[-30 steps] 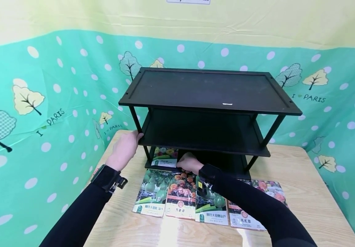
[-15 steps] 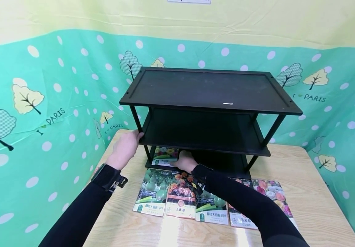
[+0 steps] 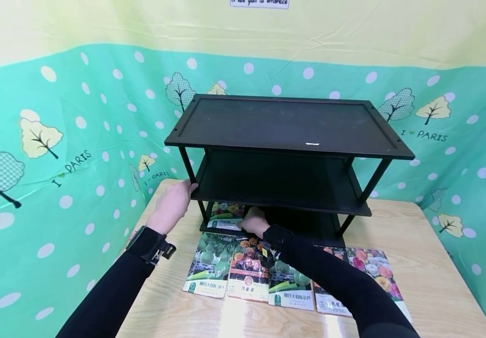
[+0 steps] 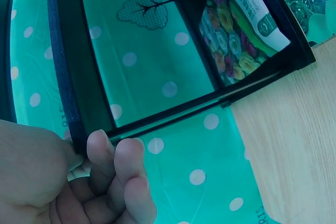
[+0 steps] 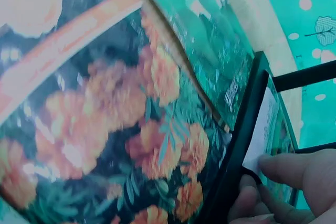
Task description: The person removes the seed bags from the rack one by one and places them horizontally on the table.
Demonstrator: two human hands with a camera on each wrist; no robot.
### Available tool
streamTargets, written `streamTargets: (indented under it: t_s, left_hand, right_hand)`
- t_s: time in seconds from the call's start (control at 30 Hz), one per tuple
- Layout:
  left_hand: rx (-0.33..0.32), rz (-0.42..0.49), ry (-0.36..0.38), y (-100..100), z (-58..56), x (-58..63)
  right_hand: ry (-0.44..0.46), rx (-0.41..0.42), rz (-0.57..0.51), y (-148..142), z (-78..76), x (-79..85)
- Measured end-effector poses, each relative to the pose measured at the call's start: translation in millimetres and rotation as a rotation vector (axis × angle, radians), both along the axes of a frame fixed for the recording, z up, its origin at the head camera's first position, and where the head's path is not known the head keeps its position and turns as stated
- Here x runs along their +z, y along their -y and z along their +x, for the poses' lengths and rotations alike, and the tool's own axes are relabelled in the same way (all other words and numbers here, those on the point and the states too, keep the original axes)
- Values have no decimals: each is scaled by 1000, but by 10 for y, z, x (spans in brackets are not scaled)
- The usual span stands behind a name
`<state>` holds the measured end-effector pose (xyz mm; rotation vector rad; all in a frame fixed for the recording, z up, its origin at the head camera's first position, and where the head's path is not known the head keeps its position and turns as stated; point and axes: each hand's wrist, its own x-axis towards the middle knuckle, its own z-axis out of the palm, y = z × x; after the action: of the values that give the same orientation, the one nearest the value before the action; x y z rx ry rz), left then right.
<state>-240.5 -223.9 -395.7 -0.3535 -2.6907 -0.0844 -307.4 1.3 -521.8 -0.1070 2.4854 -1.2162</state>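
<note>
A black three-tier shelf rack (image 3: 285, 122) stands on the wooden table. My left hand (image 3: 171, 206) grips its middle tier at the left front corner, by the post; in the left wrist view its fingers curl at that corner. On the bottom tier, at the left end, lies a seed packet (image 3: 226, 223) with colourful flowers and a white lower band. My right hand (image 3: 254, 221) reaches in under the middle tier at this packet's right side. In the right wrist view the thumb (image 5: 283, 167) lies on the packet's white band, with the other fingers curled below it.
In front of the rack several more seed packets lie in a row: a green gourd one (image 3: 206, 265), an orange-flower one (image 3: 249, 272), another gourd one (image 3: 291, 286) and more under the right forearm. A polka-dot curtain (image 3: 78, 188) surrounds the table (image 3: 428, 263).
My right hand has shifted slightly left, its thumb coming onto the flower packet's edge. My left hand keeps its grip on the rack.
</note>
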Motion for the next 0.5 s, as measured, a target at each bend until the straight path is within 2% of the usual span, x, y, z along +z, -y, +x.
streamTargets:
  t_s: [0.07, 0.23, 0.43, 0.5]
  left_hand:
    - [-7, 0, -11, -9, 3, -6]
    - [10, 34, 40, -19, -1, -1]
    - [18, 12, 108, -1, -11, 6]
    - [25, 40, 122, 4, -14, 9]
  right_hand:
    - [4, -8, -42, -8, 25, -4]
    - [46, 9, -167, -57, 74, 2]
    - [115, 51, -240, -118, 189, 24]
    - [144, 69, -259, -138, 242, 29]
